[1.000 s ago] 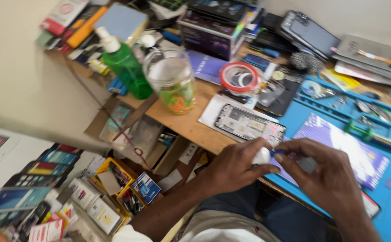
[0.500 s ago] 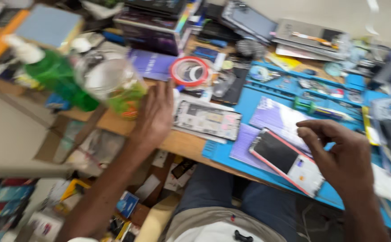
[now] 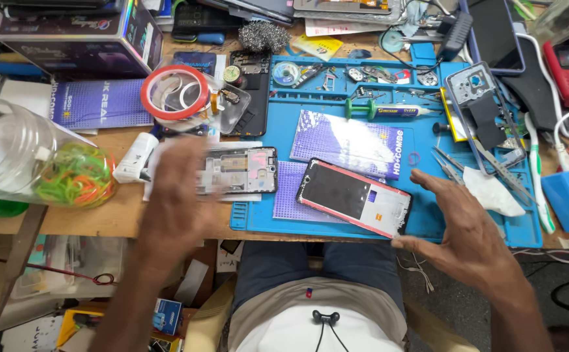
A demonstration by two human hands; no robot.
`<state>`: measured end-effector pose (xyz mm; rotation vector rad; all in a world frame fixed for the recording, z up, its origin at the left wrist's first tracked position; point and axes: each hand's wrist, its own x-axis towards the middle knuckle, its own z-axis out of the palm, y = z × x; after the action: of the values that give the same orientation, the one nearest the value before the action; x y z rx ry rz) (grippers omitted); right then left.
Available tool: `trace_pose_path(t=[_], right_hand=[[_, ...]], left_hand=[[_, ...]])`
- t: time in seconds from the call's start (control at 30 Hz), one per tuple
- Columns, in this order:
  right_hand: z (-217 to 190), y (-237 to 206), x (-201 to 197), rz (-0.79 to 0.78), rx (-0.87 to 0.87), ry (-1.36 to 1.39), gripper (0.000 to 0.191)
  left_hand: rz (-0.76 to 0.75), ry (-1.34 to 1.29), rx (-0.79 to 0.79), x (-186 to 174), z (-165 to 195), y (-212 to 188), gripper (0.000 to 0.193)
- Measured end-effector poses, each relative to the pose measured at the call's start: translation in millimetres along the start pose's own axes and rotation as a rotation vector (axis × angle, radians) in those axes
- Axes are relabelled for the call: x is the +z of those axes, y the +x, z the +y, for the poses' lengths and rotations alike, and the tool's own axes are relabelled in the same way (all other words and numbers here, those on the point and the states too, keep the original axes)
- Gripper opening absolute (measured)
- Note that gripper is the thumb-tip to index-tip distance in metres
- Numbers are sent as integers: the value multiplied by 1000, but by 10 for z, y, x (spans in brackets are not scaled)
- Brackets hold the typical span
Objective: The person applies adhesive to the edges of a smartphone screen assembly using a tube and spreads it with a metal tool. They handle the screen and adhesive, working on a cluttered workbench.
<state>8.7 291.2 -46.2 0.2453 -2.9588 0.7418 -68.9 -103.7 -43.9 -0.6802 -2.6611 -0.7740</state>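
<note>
Phone screen lies just beside the open right hand, ungripped.

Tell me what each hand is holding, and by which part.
Nothing is held. The left hand is blurred above the phone frame; the right hand is open beside the screen.

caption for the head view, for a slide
Left hand over an open phone frame, right hand beside a phone screen on a blue mat.
</note>
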Motion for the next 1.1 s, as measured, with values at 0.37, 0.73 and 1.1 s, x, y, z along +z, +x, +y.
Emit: trace_pose_path(t=[0.37, 0.73, 1.1], right_hand=[[211, -342, -130, 214, 65, 274, 99], [494, -27, -348, 236, 122, -223, 35], [520, 133, -367, 545, 0, 225, 20]], left_hand=[[-501, -273, 215, 572, 306, 551, 112], [-455, -252, 242, 584, 461, 531, 115], [-134, -156, 305, 559, 447, 247, 109]])
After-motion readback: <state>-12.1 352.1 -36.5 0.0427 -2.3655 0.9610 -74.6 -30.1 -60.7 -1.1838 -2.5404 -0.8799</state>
